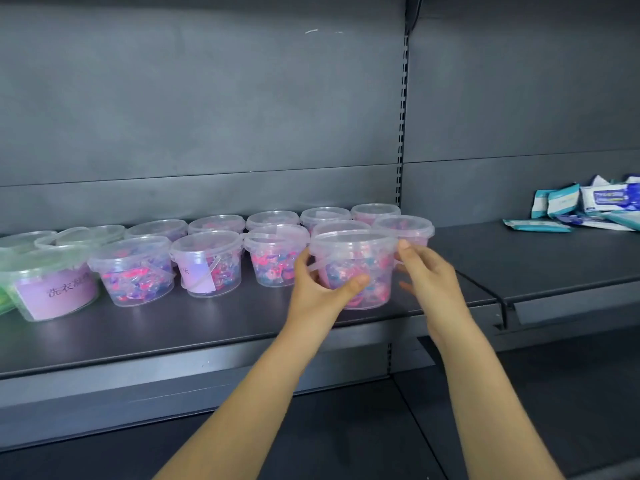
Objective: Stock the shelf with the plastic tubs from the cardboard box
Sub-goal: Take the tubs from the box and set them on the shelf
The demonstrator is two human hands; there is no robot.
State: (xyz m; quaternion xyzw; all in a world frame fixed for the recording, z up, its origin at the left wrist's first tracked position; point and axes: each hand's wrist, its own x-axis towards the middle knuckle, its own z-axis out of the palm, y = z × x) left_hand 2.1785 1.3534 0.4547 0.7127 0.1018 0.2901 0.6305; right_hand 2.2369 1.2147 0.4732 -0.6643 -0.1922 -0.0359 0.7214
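one clear tub on the shelf, left hand curled round it, right hand gripping its side

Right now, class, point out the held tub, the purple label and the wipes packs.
held tub [372,261], head view, clear front wall
purple label [59,292], head view, label's middle
wipes packs [609,199], head view, white pack's front

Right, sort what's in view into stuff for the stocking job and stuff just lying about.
For the job: tub held by left hand and right hand; rows of tubs already placed; shelf.
Lying about: blue-and-white packets on the neighbouring shelf, right.
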